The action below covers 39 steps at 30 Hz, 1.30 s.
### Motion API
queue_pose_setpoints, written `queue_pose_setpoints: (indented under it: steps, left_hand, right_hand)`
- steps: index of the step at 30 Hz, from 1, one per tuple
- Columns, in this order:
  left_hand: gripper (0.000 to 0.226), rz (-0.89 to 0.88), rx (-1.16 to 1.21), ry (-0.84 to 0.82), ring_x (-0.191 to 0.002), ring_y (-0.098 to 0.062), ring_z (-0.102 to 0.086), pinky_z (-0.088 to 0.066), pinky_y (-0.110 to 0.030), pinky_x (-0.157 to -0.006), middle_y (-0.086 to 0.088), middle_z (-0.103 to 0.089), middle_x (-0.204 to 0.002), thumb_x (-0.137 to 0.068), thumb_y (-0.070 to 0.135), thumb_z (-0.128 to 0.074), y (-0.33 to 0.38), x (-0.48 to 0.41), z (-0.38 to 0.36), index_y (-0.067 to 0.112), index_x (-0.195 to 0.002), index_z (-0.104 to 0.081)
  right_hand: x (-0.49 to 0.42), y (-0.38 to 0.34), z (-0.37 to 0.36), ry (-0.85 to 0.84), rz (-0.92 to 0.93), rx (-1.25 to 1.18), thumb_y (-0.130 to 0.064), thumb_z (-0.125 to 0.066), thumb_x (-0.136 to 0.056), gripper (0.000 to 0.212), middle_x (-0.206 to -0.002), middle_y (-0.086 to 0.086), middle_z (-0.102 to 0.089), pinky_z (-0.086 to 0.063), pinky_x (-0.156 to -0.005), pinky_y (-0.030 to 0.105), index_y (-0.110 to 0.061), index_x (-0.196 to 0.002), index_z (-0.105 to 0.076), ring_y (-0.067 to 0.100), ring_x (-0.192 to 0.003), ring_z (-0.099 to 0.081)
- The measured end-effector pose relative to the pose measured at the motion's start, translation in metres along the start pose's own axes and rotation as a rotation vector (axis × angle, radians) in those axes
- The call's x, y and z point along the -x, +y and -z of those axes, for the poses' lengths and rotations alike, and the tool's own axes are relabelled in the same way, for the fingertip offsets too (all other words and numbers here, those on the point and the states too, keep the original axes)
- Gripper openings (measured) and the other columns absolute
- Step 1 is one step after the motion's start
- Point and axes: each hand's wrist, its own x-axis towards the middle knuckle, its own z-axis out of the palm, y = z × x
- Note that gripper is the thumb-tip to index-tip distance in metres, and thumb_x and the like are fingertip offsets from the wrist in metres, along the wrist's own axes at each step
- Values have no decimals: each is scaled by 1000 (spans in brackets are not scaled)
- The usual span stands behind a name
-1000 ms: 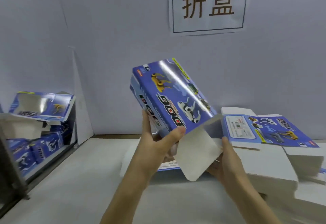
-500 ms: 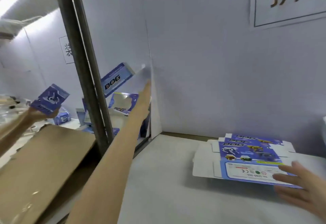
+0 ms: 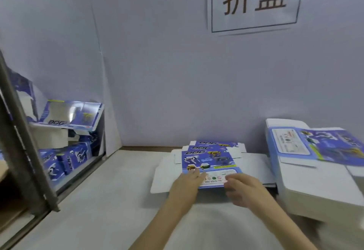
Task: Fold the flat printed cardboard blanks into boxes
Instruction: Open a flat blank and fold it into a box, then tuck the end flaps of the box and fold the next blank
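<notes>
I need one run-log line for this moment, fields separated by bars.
stage: picking next blank | left hand: on top blank | right hand: on same blank | folded boxes: left

Your view is evenly lit by soft, cool light with a bluish cast on the wall (image 3: 177, 72). A white glare patch sits on the glossy box (image 3: 72, 114) far left of the sign (image 3: 254, 1). Below the sign, your hands throw only faint, diffuse shadows onto the worktop (image 3: 118, 190). The whole frame is slightly soft; the stack (image 3: 315, 171) at the right edge smears, and the post (image 3: 23, 131) at the left leans with wide-angle bending.
</notes>
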Motion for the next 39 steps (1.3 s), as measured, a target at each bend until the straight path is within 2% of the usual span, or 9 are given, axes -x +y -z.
queue_pose_setpoints:
  steps: [4,7,10,12,17,23,26,32,39]
  left_hand:
    - [40,133,69,305,-116,-25,-58,-43,-32,-89,-1,-57,-136,-99,18,-41,-9,-3,46,27,-138,-50]
    - [20,227,193,733,-71,-37,-64,-41,-35,-59,-14,-69,-83,-97,16,-55,-13,4,100,7,-114,-63]
    - [5,214,673,972,-63,-3,-61,-38,-12,-51,12,-57,-71,-97,17,-56,-6,18,139,12,-99,-56]
    - [5,173,1007,935,-80,13,-60,-42,-1,-61,16,-64,-81,-96,20,-58,2,28,152,23,-100,-56]
    - [32,112,1589,579,-91,-13,-71,-57,-24,-60,7,-73,-103,-81,33,-61,28,43,139,28,-113,-59]
    - [64,94,1589,442,-110,-18,-65,-57,-23,-61,4,-61,-127,-79,40,-57,46,37,125,29,-141,-41]
    - [65,101,1614,401,-102,-11,-67,-56,-23,-56,4,-60,-123,-77,43,-54,53,35,123,31,-139,-40]
    - [54,130,1688,350,-99,-11,-69,-57,-25,-57,5,-63,-119,-76,47,-51,68,32,114,41,-129,-42]
    - [61,128,1661,298,-96,-12,-70,-59,-28,-62,4,-63,-118,-72,56,-49,87,34,112,44,-131,-40]
  right_hand:
    - [5,-9,14,178,220,5,-5,-54,-95,19,-101,2,-68,-51,-92,46,-17,-104,-67,19,-96,-64]
    - [15,-26,26,298,437,-78,-5,-53,-95,30,-100,-12,-71,-55,-77,26,-33,-101,-62,6,-95,-67]
    - [20,-37,38,359,548,-122,-9,-54,-95,29,-101,-19,-69,-52,-76,22,-35,-107,-60,-1,-95,-65]
    - [21,-41,45,363,563,-151,-26,-58,-91,29,-111,-22,-63,-51,-79,23,-37,-118,-54,-3,-100,-61]
    - [29,-47,46,268,592,-194,-49,-52,-86,36,-105,-22,-67,-52,-64,14,-36,-119,-54,-2,-96,-65]
    - [33,-47,52,305,631,-203,-41,-57,-82,48,-110,-13,-64,-54,-57,15,-26,-127,-51,-1,-98,-65]
    - [31,-47,60,354,626,-180,-43,-58,-82,44,-96,-8,-68,-49,-53,11,-14,-115,-59,-4,-79,-67]
    - [35,-50,70,370,601,-233,-55,-64,-76,42,-88,-9,-72,-49,-54,14,-19,-97,-64,6,-79,-69]
    - [36,-48,62,142,479,-178,-61,-59,-67,55,-85,-6,-74,-53,-55,16,-19,-101,-56,16,-77,-74]
